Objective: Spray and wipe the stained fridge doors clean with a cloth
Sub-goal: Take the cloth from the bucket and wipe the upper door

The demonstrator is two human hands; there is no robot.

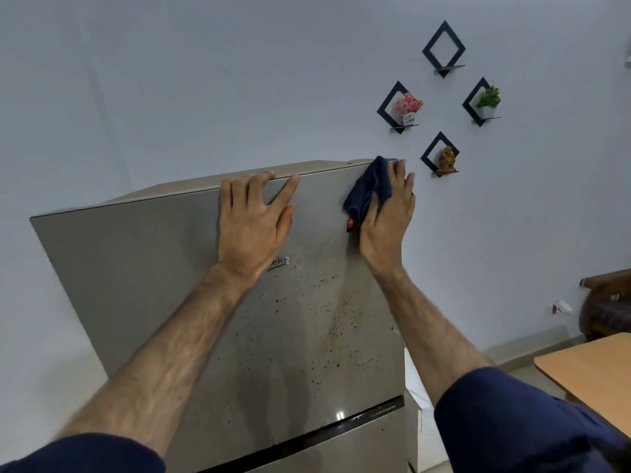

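Diamond wall shelves beside fridge door; wooden table at right

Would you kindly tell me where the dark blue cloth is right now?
In the head view, the dark blue cloth is at the upper fridge door's top right corner, pressed flat there under the right hand.

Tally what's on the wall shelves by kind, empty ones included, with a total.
Pink flowers: 1
Green plant: 1
Brown figurine: 1
Empty shelf: 1
Total: 4 shelves, 3 items
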